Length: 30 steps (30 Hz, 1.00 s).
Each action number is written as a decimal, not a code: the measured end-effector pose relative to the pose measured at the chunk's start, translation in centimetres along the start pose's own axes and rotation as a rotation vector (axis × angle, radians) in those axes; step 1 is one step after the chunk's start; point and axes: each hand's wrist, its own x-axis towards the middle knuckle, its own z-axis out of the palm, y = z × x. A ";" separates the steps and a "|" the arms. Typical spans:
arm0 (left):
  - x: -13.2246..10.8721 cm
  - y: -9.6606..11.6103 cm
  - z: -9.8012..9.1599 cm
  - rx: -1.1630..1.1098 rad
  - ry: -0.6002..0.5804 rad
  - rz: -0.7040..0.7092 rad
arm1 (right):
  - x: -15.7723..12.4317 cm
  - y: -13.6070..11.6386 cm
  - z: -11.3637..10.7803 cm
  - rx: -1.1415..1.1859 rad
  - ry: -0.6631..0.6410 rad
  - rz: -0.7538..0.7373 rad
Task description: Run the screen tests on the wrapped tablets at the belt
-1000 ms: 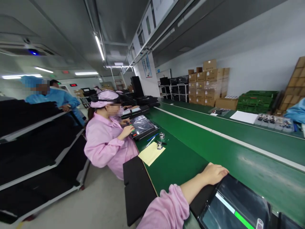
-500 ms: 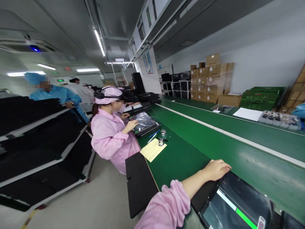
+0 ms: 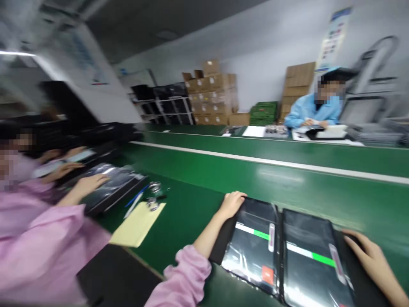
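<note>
From my end I see two tablets side by side at the near right of the green table (image 3: 188, 230), screens up. The left tablet (image 3: 251, 245) and the right tablet (image 3: 311, 256) each show a white and green bar, and a red-orange label sits near the left one's near right corner. The left hand (image 3: 232, 204) lies at the far left corner of the left tablet, fingers together and gently bent – I can't tell whether it grips anything. A black panel (image 3: 220, 247) shows beneath that forearm. The right hand (image 3: 370, 253) is half open at the far right, thumb parted from the fingers, by the dark strip (image 3: 361, 273) beside the right tablet; I can't make out a hold there either.

To the left lie a yellow sheet (image 3: 137, 228), a blue pen (image 3: 136, 196) and two shiny round pieces (image 3: 153, 204). Further left, a co-worker in pink (image 3: 47, 251) has a hand on a film-covered screen (image 3: 108, 183). Across the table, on the far right, sits a co-worker in blue (image 3: 298, 113).
</note>
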 end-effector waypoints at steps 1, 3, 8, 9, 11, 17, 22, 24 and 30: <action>0.1 -0.4 0.1 -0.008 -0.003 0.016 | -0.4 -0.5 -0.3 0.033 -0.013 0.049; 0.3 -1.2 0.2 -0.026 -0.011 0.046 | -0.5 -1.9 -0.5 0.043 0.015 0.114; 0.4 -2.5 0.2 -0.075 -0.012 0.084 | -0.4 -4.2 -0.4 -0.014 0.044 0.118; 0.4 -2.6 0.2 -0.084 -0.010 0.087 | -0.6 -4.3 -0.4 -0.023 0.042 0.116; 0.5 -2.7 0.1 -0.102 -0.007 0.091 | -0.9 -4.2 -0.5 -0.037 0.041 0.118; 0.9 -2.2 -0.4 -0.146 0.040 0.064 | -1.0 -3.9 -0.6 -0.059 0.045 0.090; -2.6 -1.7 -1.2 -0.207 0.109 -0.002 | -2.0 -7.3 -1.4 -0.139 0.125 0.015; -5.8 -1.5 -1.0 -0.278 0.124 -0.064 | -3.2 -10.2 -1.6 -0.189 0.084 -0.145; -15.8 -1.0 1.7 -0.211 0.207 -0.137 | -7.0 -18.2 -1.1 -0.246 -0.398 -0.638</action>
